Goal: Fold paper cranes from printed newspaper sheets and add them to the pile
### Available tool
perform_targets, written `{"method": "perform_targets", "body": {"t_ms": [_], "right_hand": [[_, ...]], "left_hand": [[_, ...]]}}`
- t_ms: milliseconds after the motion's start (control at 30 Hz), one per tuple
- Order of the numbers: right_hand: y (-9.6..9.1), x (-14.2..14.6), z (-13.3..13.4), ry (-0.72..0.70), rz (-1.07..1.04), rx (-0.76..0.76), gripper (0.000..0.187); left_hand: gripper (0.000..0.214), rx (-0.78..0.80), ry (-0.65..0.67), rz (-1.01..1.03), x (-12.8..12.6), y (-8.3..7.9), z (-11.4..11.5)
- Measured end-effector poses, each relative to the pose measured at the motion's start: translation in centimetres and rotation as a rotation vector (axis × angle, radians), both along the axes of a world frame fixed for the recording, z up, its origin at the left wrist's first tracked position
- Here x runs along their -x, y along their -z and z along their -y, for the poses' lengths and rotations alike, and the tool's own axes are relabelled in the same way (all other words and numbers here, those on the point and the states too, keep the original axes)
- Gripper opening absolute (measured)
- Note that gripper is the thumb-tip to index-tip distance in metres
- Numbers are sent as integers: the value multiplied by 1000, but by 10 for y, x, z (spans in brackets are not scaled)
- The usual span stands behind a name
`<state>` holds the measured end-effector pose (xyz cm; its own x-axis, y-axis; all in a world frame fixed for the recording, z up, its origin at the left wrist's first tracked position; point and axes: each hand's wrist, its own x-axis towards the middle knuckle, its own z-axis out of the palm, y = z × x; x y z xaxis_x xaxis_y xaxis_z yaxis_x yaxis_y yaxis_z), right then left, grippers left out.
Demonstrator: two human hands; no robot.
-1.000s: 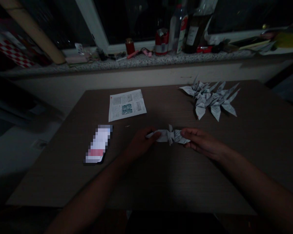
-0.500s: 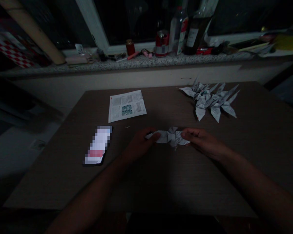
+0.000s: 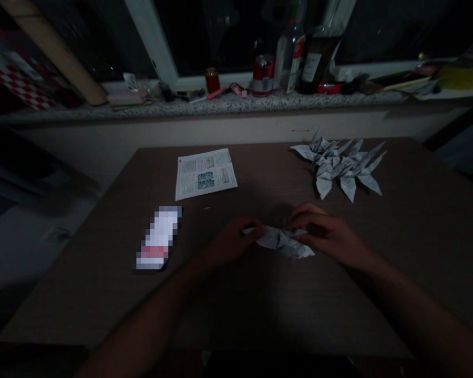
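A folded origami figure of printed paper (image 3: 278, 239) is held just above the table between my two hands. My left hand (image 3: 238, 237) pinches its left tip between thumb and fingers. On its right side, my right hand (image 3: 323, 231) has thumb and fingers closed about the upper right part, and a pointed flap sticks out below the thumb. Dim light hides the finer folds. Several finished-looking paper cranes (image 3: 341, 165) with pointed wings lie clustered at the back right of the table.
A flat printed sheet (image 3: 205, 173) lies at the back left of the brown table (image 3: 114, 210). A phone with a blurred screen (image 3: 157, 239) rests left of my hands. Along the granite sill (image 3: 205, 107) stand a red can (image 3: 263, 76), bottles (image 3: 311, 65) and small clutter.
The paper figure has been tilted, its right end now lower and its flaps spread differently. My right hand has shifted its grip, with fingers raised higher; my left hand keeps its pinch.
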<state>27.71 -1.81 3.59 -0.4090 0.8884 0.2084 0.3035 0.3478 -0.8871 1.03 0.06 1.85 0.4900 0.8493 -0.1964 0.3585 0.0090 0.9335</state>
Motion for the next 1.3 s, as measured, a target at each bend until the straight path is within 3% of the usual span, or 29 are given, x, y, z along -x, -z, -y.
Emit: {"method": "perform_targets", "body": {"t_ms": [100, 200, 333, 500, 667, 867, 1100, 1300], "right_hand": [[5, -2, -3, 77, -4, -7, 15], [11, -5, -9, 190, -14, 14, 19], [15, -11, -22, 393, 31, 95, 26], [12, -25, -46, 588, 171, 26, 27], [10, -44, -75, 657, 330, -78, 23], [16, -57, -100, 707, 354, -124, 21], [27, -59, -107, 738, 401, -125, 22], [21, -59, -102, 752, 371, -151, 21]], "left_hand": [[50, -64, -149, 48, 2, 3, -4], [53, -184, -230, -84, 6, 3, -8], [35, -310, -142, -288, 8, 2, -8], [31, -348, -71, -322, 7, 8, -7], [29, -382, -48, -299, 8, 13, -8], [28, -398, -25, -294, 8, 14, -7], [28, -408, -10, -295, 8, 14, -8], [24, -433, -11, -282, 7, 15, -8]]}}
